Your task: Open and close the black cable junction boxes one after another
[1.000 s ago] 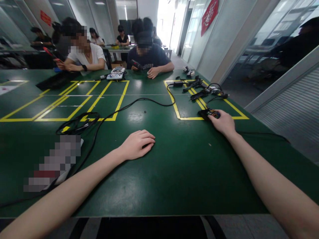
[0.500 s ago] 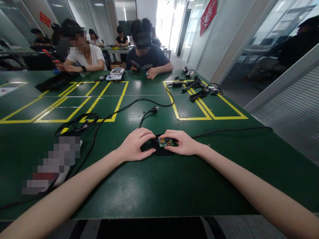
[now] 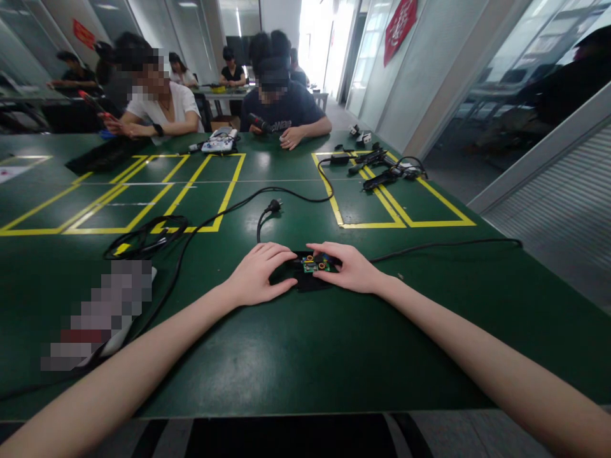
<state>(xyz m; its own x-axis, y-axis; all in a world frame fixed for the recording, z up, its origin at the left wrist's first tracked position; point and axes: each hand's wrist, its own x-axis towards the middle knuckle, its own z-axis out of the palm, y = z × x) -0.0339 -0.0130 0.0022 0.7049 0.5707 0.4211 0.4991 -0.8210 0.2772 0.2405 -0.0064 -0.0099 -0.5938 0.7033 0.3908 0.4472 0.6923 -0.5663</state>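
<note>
A small black power adapter [image 3: 309, 273] with its cover off lies on the green table [image 3: 296, 356] in front of me, its green circuit board with copper coils showing. My left hand [image 3: 260, 275] curls round its left end. My right hand [image 3: 347, 268] grips its right end, fingers over the board. A black cord runs from the adapter to a plug [image 3: 273, 205] lying just beyond it. Another thin cable [image 3: 449, 244] trails off to the right.
Yellow tape boxes [image 3: 405, 222] mark the table. More black adapters and cables [image 3: 382, 170] lie at the far right. A coiled black cable [image 3: 146, 235] and a blurred white object [image 3: 102, 318] sit left. Two people sit at the far edge, with a white device [image 3: 218, 141] between them.
My right hand fetched the adapter from the yellow box at the right and brought it to the middle. My left hand closed on its other end. The plug slid a little farther away.
</note>
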